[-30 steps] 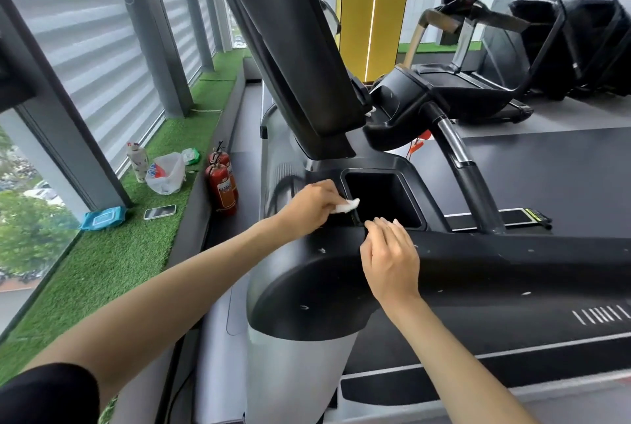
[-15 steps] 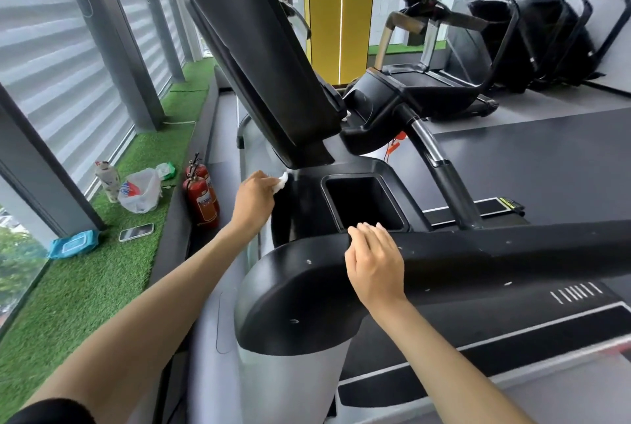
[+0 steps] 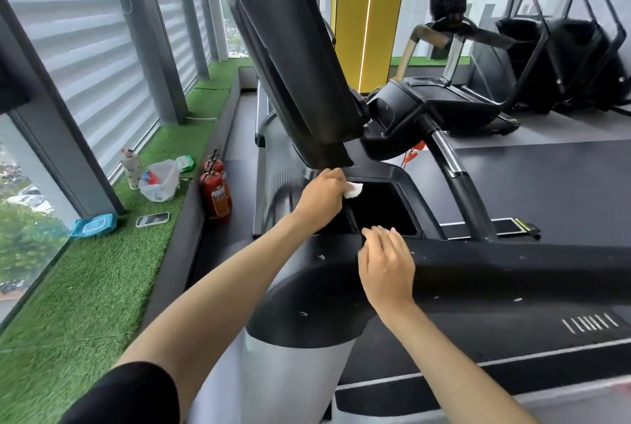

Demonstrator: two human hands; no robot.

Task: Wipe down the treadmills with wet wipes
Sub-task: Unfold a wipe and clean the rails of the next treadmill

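no legible text, fire extinguisher (image 3: 215, 192) label too blurred, plastic bag (image 3: 159, 181) print unreadable

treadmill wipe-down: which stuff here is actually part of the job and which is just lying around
Part of the job:
- white wipe in the left hand
- treadmill, right hand resting on it
- blue wipes pack

Lying about:
- phone on the turf
- plastic bag
- bottle
- fire extinguishers

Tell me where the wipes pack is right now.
In the head view, the blue wipes pack lies far left on the turf ledge by the window, just left of the phone.
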